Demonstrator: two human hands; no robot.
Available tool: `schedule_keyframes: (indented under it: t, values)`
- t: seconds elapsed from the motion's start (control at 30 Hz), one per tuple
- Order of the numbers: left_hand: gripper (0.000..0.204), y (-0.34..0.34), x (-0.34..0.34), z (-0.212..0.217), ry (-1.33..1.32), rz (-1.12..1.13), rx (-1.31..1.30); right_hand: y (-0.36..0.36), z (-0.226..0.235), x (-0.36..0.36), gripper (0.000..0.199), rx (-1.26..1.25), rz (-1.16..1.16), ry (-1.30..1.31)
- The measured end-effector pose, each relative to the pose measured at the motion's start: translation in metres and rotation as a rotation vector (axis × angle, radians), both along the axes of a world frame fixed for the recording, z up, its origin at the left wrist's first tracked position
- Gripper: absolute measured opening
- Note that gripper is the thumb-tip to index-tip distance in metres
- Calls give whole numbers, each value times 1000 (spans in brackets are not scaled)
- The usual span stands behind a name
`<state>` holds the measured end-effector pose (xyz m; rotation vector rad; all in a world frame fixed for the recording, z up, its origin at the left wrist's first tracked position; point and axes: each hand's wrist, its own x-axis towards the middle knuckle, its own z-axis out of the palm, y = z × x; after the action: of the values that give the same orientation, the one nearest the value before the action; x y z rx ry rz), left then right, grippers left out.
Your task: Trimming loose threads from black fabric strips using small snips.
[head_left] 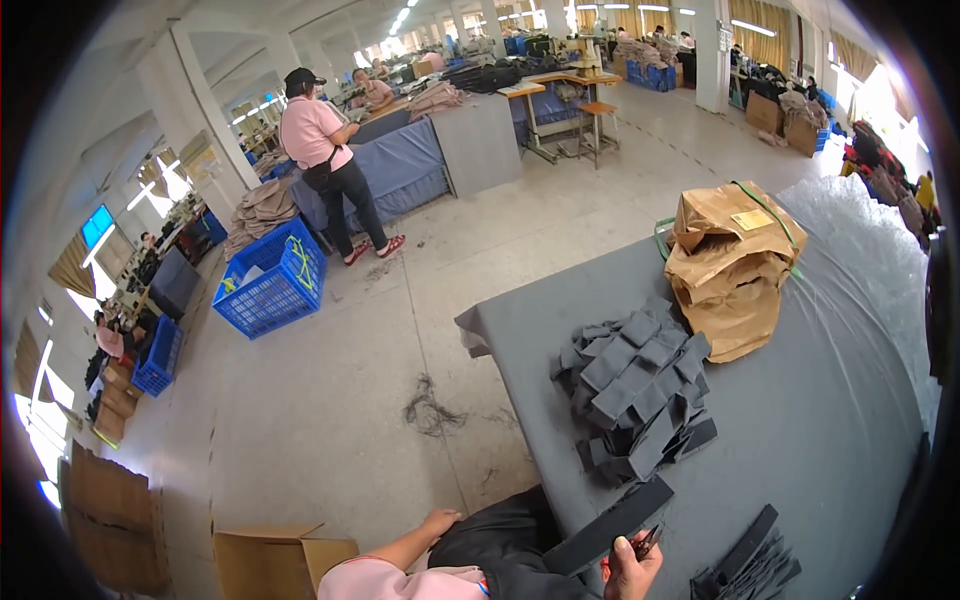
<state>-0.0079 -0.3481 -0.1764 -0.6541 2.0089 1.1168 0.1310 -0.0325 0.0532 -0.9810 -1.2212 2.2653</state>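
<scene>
My right hand (632, 572) is closed at the near edge of the grey-covered table, thumb up. In it is a small dark pointed tool that looks like thread snips (650, 541). A long dark grey fabric strip (612, 527) slants from my lap over the table edge, touching or just beside the thumb; whether it is pinched too, I cannot tell. My left hand (440, 521) rests against my black-clad lap, its fingers mostly hidden. Beyond the strip lies a heap of folded dark grey fabric pieces (640, 375). Right of my right hand is a smaller pile of dark strips (748, 565).
A crumpled brown paper package (738, 265) with green strapping stands on the table (820, 430), beside clear plastic sheeting (870, 230). On the floor are an open cardboard box (265, 560) and a blue crate (270, 285). A person in pink (318, 135) stands at another table.
</scene>
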Motion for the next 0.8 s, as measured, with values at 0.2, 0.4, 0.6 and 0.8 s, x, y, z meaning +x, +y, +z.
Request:
schedule_keyframes:
  t: [0.2, 0.4, 0.6, 0.8]
  values:
    - [33, -9, 0, -12, 3, 35, 11, -1, 10, -4, 13, -5, 46, -44]
    - [30, -3, 1, -3, 6, 40, 0, 1, 10, -3, 13, 7, 80, -50]
    - [30, 0, 1, 4, 7, 33, 7, -2, 0, -2, 13, 4, 47, -20]
    - [32, 4, 2, 13, -9, 3, -44, -2, 1, -2, 13, -28, 65, -45]
